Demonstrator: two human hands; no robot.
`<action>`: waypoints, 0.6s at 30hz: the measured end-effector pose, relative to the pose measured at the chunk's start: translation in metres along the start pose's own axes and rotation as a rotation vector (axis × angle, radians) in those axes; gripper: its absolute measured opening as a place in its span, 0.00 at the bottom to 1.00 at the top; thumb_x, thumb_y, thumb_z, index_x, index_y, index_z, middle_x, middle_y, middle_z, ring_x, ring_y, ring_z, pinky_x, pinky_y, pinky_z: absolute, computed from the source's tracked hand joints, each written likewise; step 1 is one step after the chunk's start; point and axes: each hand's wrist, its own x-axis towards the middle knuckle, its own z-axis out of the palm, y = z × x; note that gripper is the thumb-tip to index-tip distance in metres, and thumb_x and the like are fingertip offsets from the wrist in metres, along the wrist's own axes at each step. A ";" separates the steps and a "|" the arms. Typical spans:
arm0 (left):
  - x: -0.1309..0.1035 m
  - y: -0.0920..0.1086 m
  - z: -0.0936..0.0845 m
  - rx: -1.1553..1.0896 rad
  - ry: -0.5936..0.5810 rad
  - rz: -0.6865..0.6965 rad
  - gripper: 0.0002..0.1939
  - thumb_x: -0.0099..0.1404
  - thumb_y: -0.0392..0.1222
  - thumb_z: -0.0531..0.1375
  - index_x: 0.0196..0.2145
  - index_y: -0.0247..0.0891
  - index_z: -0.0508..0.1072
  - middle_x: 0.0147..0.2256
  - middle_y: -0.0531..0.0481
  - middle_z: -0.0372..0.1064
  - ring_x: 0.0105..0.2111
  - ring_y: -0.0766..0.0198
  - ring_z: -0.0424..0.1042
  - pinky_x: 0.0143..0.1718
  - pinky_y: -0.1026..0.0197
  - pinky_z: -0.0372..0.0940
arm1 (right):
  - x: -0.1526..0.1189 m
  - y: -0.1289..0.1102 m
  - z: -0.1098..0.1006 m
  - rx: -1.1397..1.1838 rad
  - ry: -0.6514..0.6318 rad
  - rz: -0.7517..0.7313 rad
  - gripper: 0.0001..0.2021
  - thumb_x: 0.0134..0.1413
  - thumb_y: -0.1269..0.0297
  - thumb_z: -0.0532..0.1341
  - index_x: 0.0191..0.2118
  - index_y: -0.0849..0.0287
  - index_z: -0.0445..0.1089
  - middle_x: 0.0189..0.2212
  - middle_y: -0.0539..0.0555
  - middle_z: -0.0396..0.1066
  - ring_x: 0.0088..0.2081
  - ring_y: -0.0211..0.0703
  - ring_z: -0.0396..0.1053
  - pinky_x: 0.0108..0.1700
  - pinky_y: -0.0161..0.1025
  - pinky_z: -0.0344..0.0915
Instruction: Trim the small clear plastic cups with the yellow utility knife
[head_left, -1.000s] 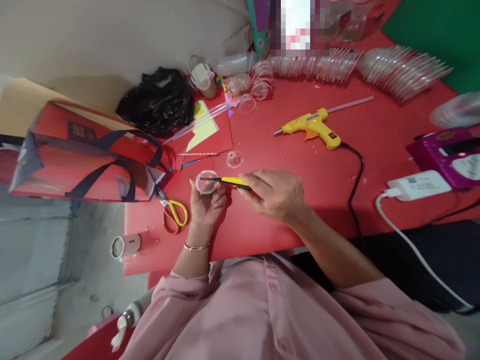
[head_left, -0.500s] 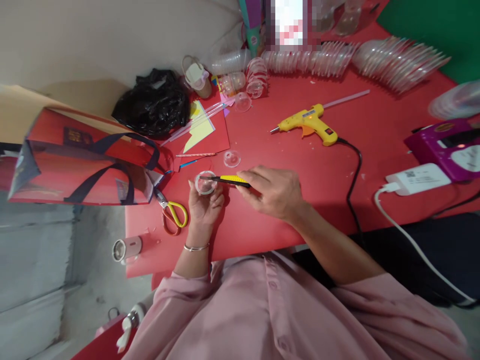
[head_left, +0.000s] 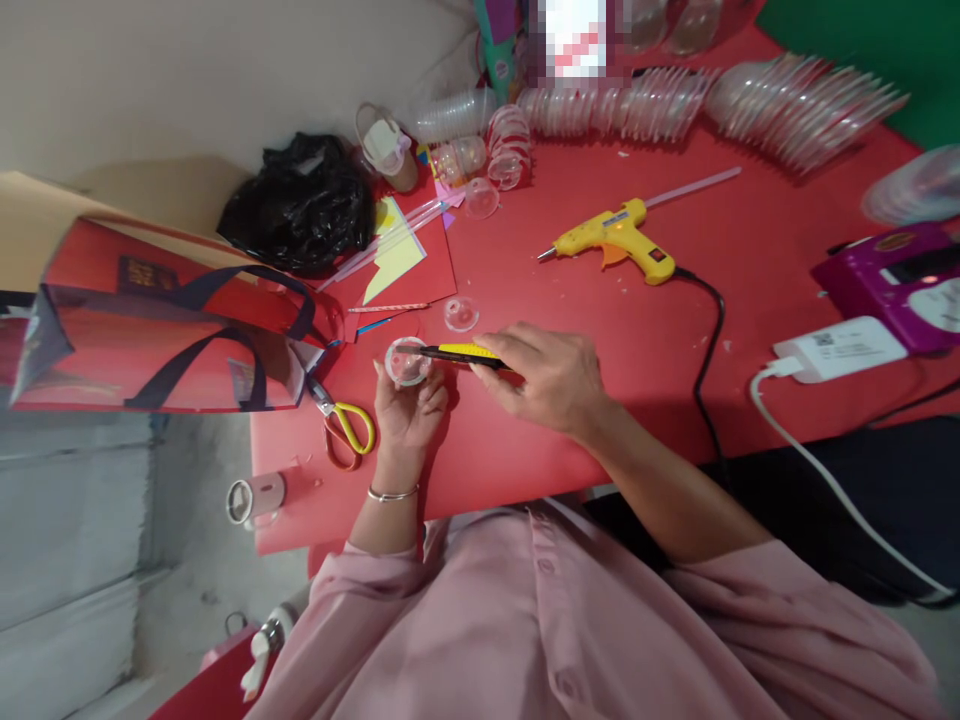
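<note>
My left hand (head_left: 411, 408) is closed around a small clear plastic cup (head_left: 408, 372), its round rim turned up towards me. In my right hand (head_left: 551, 375) is a yellow and black utility knife (head_left: 466, 354), gripped by its handle. The blade points left and lies over the cup's round opening; whether it touches the plastic I cannot tell. Just beyond, a clear dome-shaped lid (head_left: 460, 315) rests on the red table (head_left: 510, 440). Scissors (head_left: 349, 432) with yellow and orange handles lie left of my left hand.
A yellow glue gun (head_left: 615, 240) lies beyond my right hand, its black cord running right. Stacked clear lids (head_left: 802, 110) and cups line the back. On the left stand a red paper bag (head_left: 172, 340) and a black plastic bag (head_left: 300, 205). A purple device (head_left: 892, 285) sits at right.
The knife blade has shifted slightly left over the cup, and the cup's opening is tilted a little more towards me. Both hands keep their grip; the whole view has moved slightly.
</note>
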 end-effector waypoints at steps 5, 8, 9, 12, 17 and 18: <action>-0.002 0.001 0.001 0.024 0.008 0.003 0.28 0.72 0.66 0.54 0.35 0.35 0.71 0.30 0.49 0.63 0.22 0.72 0.56 0.17 0.70 0.55 | -0.001 0.001 -0.002 0.081 -0.008 -0.018 0.12 0.65 0.59 0.61 0.50 0.55 0.77 0.40 0.52 0.81 0.37 0.39 0.75 0.37 0.36 0.64; -0.002 0.001 0.002 0.060 0.051 0.014 0.28 0.72 0.67 0.53 0.36 0.36 0.72 0.30 0.48 0.63 0.21 0.71 0.55 0.16 0.69 0.53 | 0.000 0.000 -0.002 0.056 -0.021 -0.016 0.12 0.65 0.59 0.61 0.50 0.54 0.77 0.39 0.51 0.81 0.36 0.39 0.75 0.35 0.36 0.62; -0.002 0.001 0.003 0.067 0.061 0.019 0.28 0.72 0.67 0.53 0.37 0.36 0.72 0.30 0.48 0.63 0.21 0.71 0.55 0.16 0.69 0.53 | 0.000 -0.001 -0.002 0.040 -0.025 -0.015 0.12 0.65 0.59 0.61 0.50 0.54 0.77 0.39 0.51 0.81 0.36 0.38 0.74 0.34 0.36 0.61; -0.001 0.000 0.004 0.075 0.078 0.025 0.26 0.73 0.65 0.54 0.35 0.37 0.72 0.30 0.49 0.63 0.21 0.71 0.54 0.16 0.69 0.53 | 0.001 -0.002 -0.002 -0.013 -0.036 -0.012 0.13 0.67 0.58 0.60 0.50 0.54 0.77 0.38 0.52 0.81 0.34 0.38 0.73 0.33 0.37 0.60; -0.001 0.000 0.005 0.065 0.046 0.030 0.26 0.74 0.64 0.52 0.37 0.36 0.72 0.29 0.49 0.62 0.21 0.71 0.55 0.16 0.70 0.53 | 0.002 -0.002 -0.003 0.011 -0.034 0.014 0.12 0.66 0.59 0.61 0.50 0.54 0.78 0.39 0.52 0.81 0.36 0.39 0.74 0.34 0.37 0.61; -0.001 0.000 0.005 0.056 0.028 0.032 0.27 0.74 0.64 0.52 0.38 0.36 0.73 0.30 0.49 0.62 0.21 0.71 0.55 0.16 0.70 0.53 | 0.002 -0.002 -0.004 0.034 -0.030 0.023 0.12 0.66 0.59 0.61 0.50 0.54 0.77 0.40 0.52 0.81 0.37 0.39 0.75 0.34 0.36 0.61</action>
